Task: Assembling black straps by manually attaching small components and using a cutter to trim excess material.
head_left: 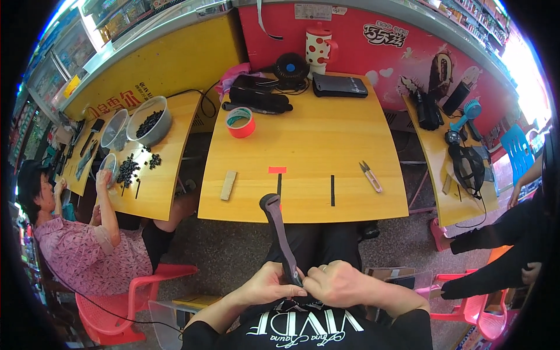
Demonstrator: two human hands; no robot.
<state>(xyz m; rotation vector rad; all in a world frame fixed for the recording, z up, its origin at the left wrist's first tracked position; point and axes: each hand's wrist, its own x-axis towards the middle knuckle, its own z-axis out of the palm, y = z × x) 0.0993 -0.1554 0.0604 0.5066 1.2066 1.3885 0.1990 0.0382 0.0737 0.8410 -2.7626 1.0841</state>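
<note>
Handwork on a dark strap [280, 233] is judged to be under way rather than finished, since the strap is held up and has not been set down. Its lower end is grasped by the left grip [271, 284]. The right grip [338, 284] is clenched at that same end, and the strap seems to be pinched there too; because the contact is partly hidden, what exactly is being done at that spot cannot be told. From both grips the strap is pointed away and slightly to the left, its wide, rounded free end seen against the near edge of the tabletop [309, 140].

Several things are laid out within reach. One black strip [332, 191] is placed toward the right, and a second black strip [279, 185] is placed to its left, just beside a small red tape piece [277, 170]. Neither strip is being touched. Thread snips [371, 178] are laid farther right, also unheld, and a beige block [228, 185] is set at the left. Farther back, a roll of red tape [240, 129] is placed near a dark fabric bundle [256, 100].

No completed piece can be picked out among these, so only the strap in the grips can be counted as begun. Whatever is being done at its lower end is judged to be left to complete, along with the strap's release; the two strips are judged to be unused so far.
</note>
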